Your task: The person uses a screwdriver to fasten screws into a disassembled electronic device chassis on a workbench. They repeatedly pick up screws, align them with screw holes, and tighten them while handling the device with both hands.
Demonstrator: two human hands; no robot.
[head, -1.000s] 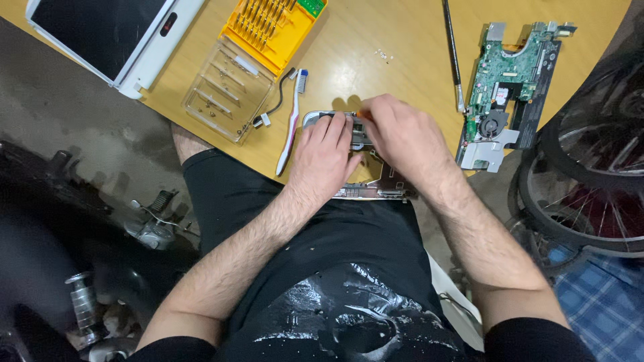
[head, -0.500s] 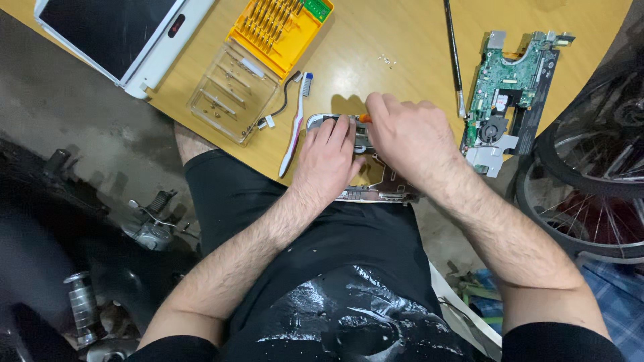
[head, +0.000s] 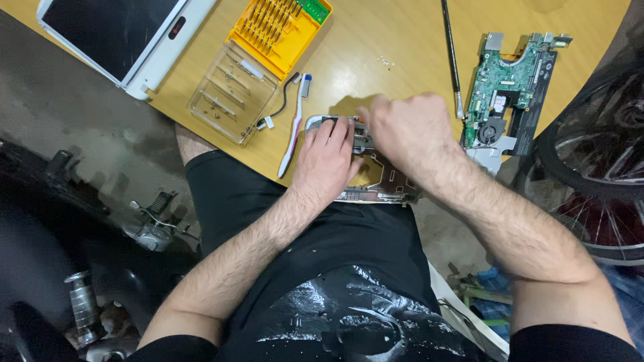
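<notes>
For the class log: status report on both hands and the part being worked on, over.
Left hand flat on grey laptop chassis, pinning it. Right hand closed above it; tool hidden. Toothbrush beside, clear.

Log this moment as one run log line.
left hand: flat on silver laptop casing | right hand: fist over casing, contents hidden | toothbrush: beside, untouched

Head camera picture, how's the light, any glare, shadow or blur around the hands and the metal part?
Head view: sharp, with even warm light on the wooden table; the left hand and right hand cast a short shadow past the metal part; white glare on the shiny print of the black shirt; the floor at left is dim; the bicycle wheel bows at the edge.
</notes>
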